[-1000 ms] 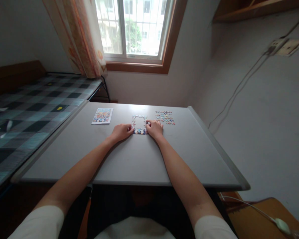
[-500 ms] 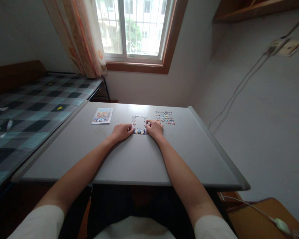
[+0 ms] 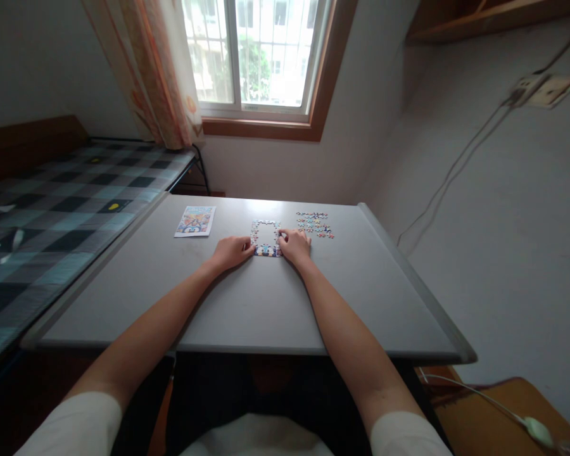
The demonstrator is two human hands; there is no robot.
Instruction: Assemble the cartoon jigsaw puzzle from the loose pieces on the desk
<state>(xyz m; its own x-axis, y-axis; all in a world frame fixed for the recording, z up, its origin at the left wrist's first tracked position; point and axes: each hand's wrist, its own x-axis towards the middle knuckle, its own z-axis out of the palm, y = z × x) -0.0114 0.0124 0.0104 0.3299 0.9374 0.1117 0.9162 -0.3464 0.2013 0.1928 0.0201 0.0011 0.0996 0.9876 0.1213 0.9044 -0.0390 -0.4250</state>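
Observation:
A jigsaw puzzle (image 3: 266, 251) lies on the grey table as a joined rectangular border, with a bare middle and a fuller row of pieces along its near side. My left hand (image 3: 232, 251) rests at its left edge, fingers curled in and tips against the border. On the opposite side, my right hand (image 3: 295, 245) is closed with thumb and fingertips at the right edge, hiding part of it. Both hands hold the border from its sides. Just beyond my right hand, several loose puzzle pieces (image 3: 317, 216) are laid out in rough rows.
A printed picture card (image 3: 194, 221) lies at the table's left. The table (image 3: 256, 310) has a raised rim at its right side. Left of it stands a bed (image 3: 76, 209) with a checked cover. A window (image 3: 256, 57) is ahead; a cable (image 3: 456, 161) hangs on the right wall.

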